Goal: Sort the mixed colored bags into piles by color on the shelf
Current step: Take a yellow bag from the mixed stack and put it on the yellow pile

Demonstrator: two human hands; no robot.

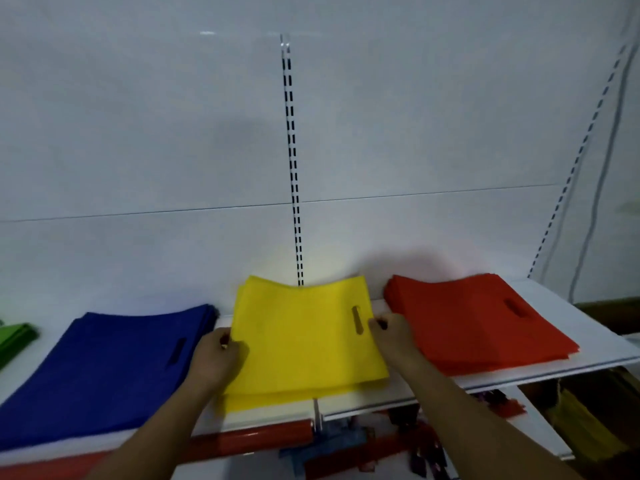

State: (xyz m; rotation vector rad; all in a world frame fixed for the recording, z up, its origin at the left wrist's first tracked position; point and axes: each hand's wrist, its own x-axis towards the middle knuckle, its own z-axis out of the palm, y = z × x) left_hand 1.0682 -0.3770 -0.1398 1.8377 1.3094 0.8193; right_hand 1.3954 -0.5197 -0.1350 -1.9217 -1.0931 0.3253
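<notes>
yellow bags [304, 341]: flat stack, gripped at both side edges
blue bags [104, 368]: flat stack, just left of grip
red bags [474, 323]: flat stack, just right of grip
green bags [14, 337]: far left, cropped

Forearms extended, left hand [216, 355] and right hand [391, 336] pinch (fingers curled) the yellow bags [304, 344].

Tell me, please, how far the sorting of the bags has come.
Done: the blue pile, red pile and green pile lie apart on the shelf. In hand: the left hand and right hand grip the sides of the yellow pile. Left: blurred coloured pieces under the shelf may need sorting; I cannot tell.
</notes>
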